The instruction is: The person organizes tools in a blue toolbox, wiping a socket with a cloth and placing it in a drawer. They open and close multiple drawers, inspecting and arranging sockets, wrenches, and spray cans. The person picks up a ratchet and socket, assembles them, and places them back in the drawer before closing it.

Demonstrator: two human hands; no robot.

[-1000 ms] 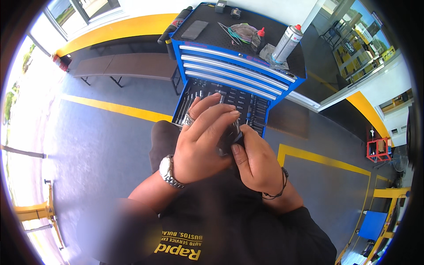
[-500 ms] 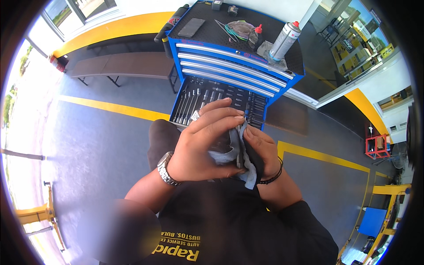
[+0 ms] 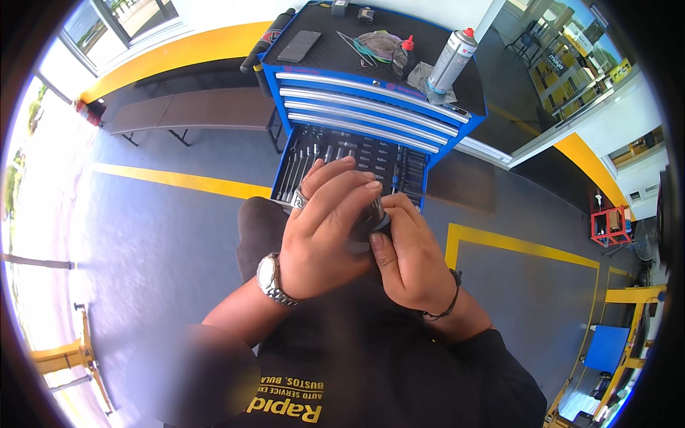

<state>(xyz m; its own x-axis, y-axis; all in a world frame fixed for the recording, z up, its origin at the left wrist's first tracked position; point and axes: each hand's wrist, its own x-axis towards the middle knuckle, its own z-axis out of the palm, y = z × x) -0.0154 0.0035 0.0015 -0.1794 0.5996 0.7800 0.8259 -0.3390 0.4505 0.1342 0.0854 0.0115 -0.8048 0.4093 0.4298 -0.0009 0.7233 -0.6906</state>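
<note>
In front of my chest, my left hand [image 3: 327, 221] is curled with its palm turned inward around a dark, shiny piece [image 3: 373, 212]. Most of that piece is hidden by the fingers, so its kind does not show. My right hand [image 3: 410, 250] is closed beside it, thumb and forefinger pinched at the piece's near end. A small dark fold of the rag [image 3: 386, 230] shows there; the rest of the rag is out of sight. Beyond my hands, an open drawer [image 3: 285, 201] holds wrenches [image 3: 300, 167] and sockets [image 3: 366, 160] in a dark tray.
The blue tool cabinet [image 3: 275, 89] stands ahead. On its top are a phone [image 3: 300, 46], a spray can [image 3: 452, 60], a red-capped bottle [image 3: 405, 53] and gloves [image 3: 382, 44]. A brown bench [image 3: 196, 110] is at the left, a red cart [image 3: 610, 227] at the right.
The blue-grey rag that hung between my hands is now almost wholly hidden. My right hand has turned, its thumb and forefinger now pinched together in front. My left hand has shifted slightly left.
</note>
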